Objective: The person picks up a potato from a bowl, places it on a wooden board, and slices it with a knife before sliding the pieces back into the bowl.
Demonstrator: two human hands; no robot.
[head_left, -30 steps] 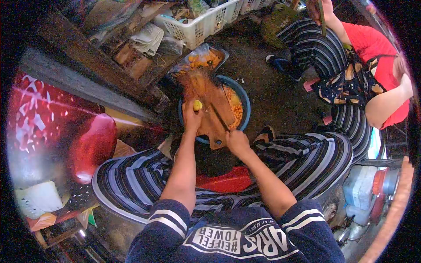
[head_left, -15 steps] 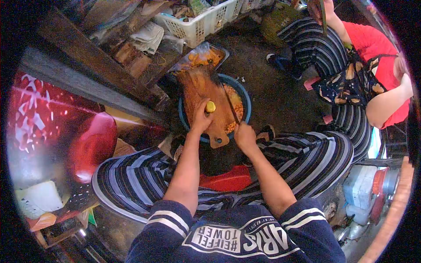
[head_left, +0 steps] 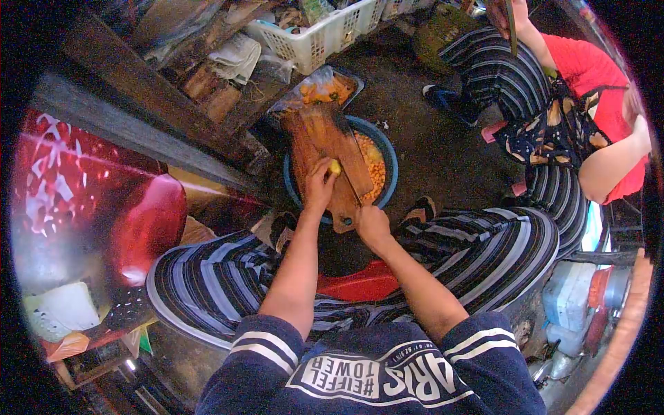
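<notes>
The left hand [head_left: 319, 187] pinches a small yellow piece [head_left: 335, 167] between fingertips and thumb and presses it onto the wooden cutting board [head_left: 319, 135], probably to keep it from rolling under the blade. At about four o'clock from it, the right hand [head_left: 372, 223] is clenched around the handle of a knife [head_left: 351, 183]. The blade runs up toward eleven o'clock and lies just beside the yellow piece, close to the left fingertips. The board spans a blue basin [head_left: 391, 158] like a bridge, its handle end toward the person, which seems meant to let cut bits slide straight off its edge. Chopped orange pieces [head_left: 375, 169] fill the basin at three o'clock of the board. At twelve o'clock, touching the board's far end, a tray [head_left: 325, 88] holds more orange pieces under clear plastic, within easy reach. Beyond it stands a white basket [head_left: 325, 38]. The person sits low with knees spread around the basin, and a red stool [head_left: 363, 282] shows between them at six o'clock. At two o'clock, well apart, another person's hand [head_left: 499, 12] holds a thin tool.
</notes>
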